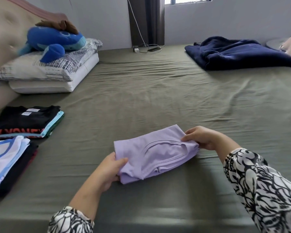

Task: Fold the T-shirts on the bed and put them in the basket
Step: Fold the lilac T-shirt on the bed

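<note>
Head view over a green bed (158, 98), folded lilac T-shirt (151, 153) lying near the front edge, left hand (110, 169) pinching its near-left corner, right hand (203, 137) pinching its right end, two stacks of folded shirts (22, 132) at left, navy blanket (238, 52) far right.

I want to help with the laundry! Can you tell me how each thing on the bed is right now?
Lilac T-shirt: folded, held at both ends.
Left hand: grips the shirt's near-left corner.
Right hand: pinches the shirt's right edge.
Black-topped stack: folded, piled.
White-topped stack: folded, piled.
Navy blanket: loosely bunched.
Blue plush toy: lying on the pillows.
Basket: not in view.
</note>
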